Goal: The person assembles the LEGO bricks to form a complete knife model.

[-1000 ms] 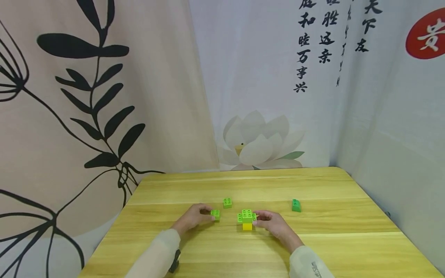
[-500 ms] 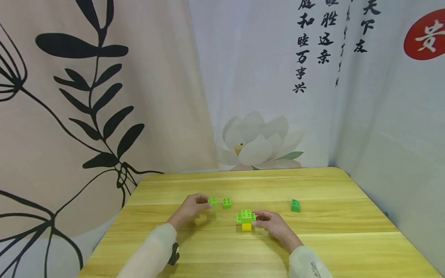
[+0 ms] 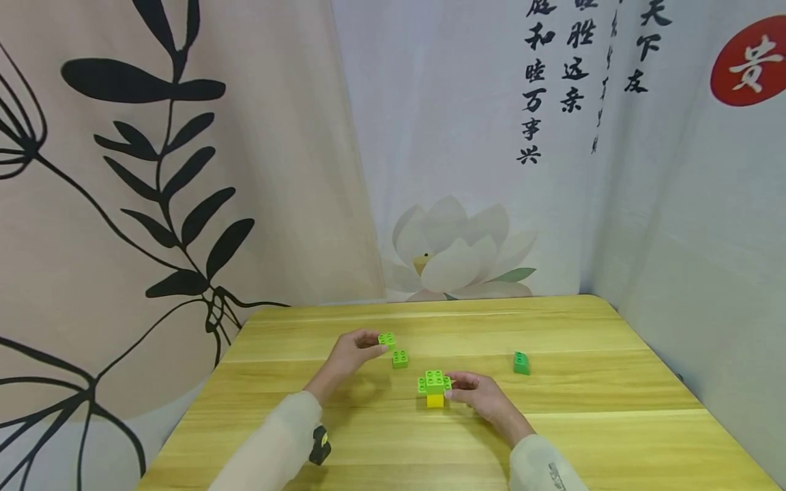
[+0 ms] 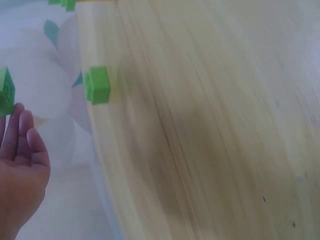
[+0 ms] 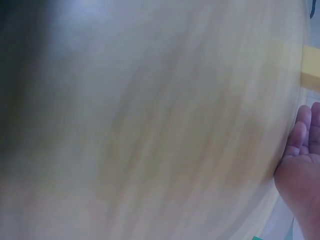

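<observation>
My left hand (image 3: 354, 353) pinches a lime green toy brick (image 3: 386, 339) between thumb and fingers, raised over the table. Just below it in the head view, a second lime green brick (image 3: 400, 359) sits on the tabletop; the left wrist view shows both the held brick (image 4: 6, 92) and the resting brick (image 4: 98, 85). A stack of toy bricks (image 3: 434, 383), lime green pieces on a yellow base, stands near the middle. My right hand (image 3: 482, 395) grips the stack's right side by its green piece. In the right wrist view, part of the yellow brick (image 5: 311, 67) shows above my fingers.
A darker green brick (image 3: 521, 363) with a sloped side lies to the right on the wooden table (image 3: 589, 436). Printed curtains (image 3: 295, 170) hang behind the table's back edge and along its right side. A black device (image 3: 320, 445) is worn at my left wrist.
My left hand has carried its lime green brick away from me, first slightly left, then right to just behind the resting brick. My right hand and the stack stay in place.
</observation>
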Demonstrator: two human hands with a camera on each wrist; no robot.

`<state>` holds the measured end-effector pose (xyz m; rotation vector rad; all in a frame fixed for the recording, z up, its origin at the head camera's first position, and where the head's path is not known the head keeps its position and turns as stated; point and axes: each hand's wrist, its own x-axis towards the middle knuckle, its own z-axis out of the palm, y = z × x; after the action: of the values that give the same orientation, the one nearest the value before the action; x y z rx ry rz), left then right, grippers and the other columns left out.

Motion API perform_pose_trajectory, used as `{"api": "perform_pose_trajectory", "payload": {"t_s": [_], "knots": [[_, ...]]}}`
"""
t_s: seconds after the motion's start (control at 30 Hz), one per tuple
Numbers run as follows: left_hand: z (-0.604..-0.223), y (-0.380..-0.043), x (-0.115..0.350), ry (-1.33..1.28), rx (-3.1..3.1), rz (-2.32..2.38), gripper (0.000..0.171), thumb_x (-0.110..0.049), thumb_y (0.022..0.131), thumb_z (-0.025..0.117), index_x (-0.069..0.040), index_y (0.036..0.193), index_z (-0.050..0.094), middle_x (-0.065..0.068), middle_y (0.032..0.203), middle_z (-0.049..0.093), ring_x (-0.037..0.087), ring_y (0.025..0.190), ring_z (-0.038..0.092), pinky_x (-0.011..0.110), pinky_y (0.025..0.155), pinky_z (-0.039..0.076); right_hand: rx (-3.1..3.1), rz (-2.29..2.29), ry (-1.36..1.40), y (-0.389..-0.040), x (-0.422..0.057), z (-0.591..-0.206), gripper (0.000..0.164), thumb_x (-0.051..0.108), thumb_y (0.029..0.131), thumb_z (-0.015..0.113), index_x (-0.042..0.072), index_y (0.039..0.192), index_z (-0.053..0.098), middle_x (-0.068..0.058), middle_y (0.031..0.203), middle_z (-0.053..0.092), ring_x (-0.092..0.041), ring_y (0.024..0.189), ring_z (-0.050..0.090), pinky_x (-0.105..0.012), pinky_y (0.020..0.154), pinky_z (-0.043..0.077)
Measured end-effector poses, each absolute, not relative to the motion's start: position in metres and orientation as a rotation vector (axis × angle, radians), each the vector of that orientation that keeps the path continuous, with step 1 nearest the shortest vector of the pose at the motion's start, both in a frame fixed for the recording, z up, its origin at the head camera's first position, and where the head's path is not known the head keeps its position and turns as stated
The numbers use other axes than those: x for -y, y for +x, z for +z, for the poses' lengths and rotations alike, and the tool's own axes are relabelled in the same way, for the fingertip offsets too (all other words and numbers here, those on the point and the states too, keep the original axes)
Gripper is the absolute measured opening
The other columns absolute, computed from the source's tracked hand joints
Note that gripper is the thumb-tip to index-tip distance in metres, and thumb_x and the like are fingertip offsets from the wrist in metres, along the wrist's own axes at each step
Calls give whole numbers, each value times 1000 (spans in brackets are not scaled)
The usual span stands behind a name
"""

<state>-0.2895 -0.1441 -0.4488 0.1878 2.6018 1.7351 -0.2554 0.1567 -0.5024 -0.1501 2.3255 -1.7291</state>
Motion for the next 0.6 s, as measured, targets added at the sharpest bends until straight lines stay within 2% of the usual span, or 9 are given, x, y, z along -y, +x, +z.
{"api": "perform_pose_trajectory", "payload": {"t_s": [0.33,0.6], "knots": [[-443,-287,125,297,-2569,1785,39,-28,89,76,-7,120,68,3,109,68,20,102,61,40,89,52,-2329,-1715,-149,-256,-157,-502,49,23,86,79,7,130,65,-5,113,65,-22,104,58,-41,90,49],[-441,-285,110,294,-2587,1752,36,-30,88,78,-8,115,69,2,103,66,21,100,58,35,81,51,-2314,-1724,-142,-255,-158,-502,49,22,86,79,7,130,65,-5,114,65,-22,105,57,-40,89,48]]}}
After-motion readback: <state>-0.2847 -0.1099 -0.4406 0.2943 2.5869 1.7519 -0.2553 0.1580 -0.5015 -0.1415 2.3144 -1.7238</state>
